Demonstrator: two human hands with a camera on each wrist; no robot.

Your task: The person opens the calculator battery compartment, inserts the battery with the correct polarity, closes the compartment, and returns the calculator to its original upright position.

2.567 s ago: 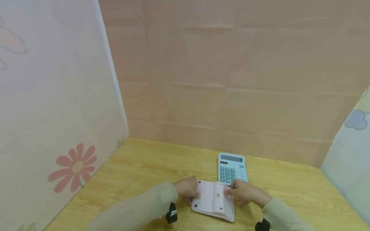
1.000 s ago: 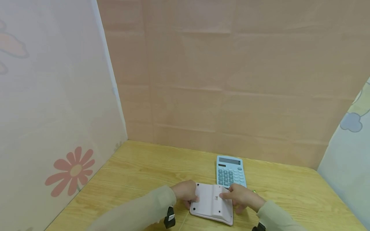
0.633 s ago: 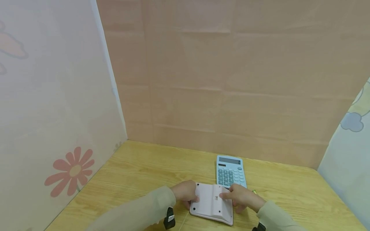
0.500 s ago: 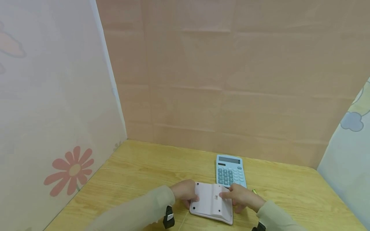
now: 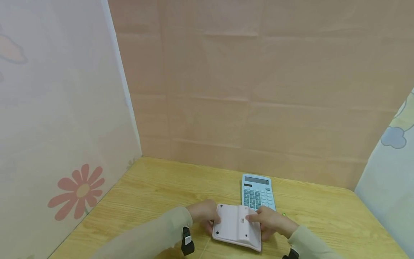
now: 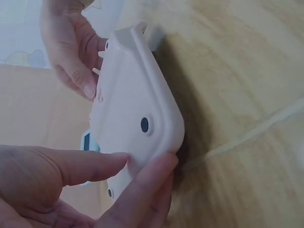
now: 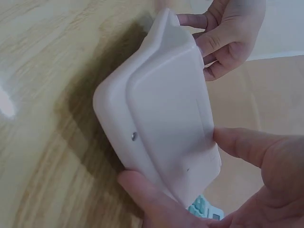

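A pale pink calculator (image 5: pixel 229 223) lies with its back up, showing dark feet and a raised ridge across it. My left hand (image 5: pixel 203 212) grips its left edge, thumb on the back and fingers along the side, close to a round dark foot in the left wrist view. On the opposite side my right hand (image 5: pixel 275 220) holds the calculator, its thumb against the ridge and its fingers at the right edge. In both wrist views a shadow falls on the table beside the calculator. Its keys and screen face away, hidden.
Just behind it a light blue calculator (image 5: pixel 257 192) lies face up on the wood-grain table (image 5: pixel 181 176). A small green thing (image 5: pixel 284 214) shows behind my right wrist, mostly hidden. A tan wall covering (image 5: pixel 252 90) rises at the back, with patterned sheets at both sides.
My left thumb has drawn back slightly toward the calculator's left edge, and the left wrist has shifted a little left. The right hand keeps nearly the same hold.
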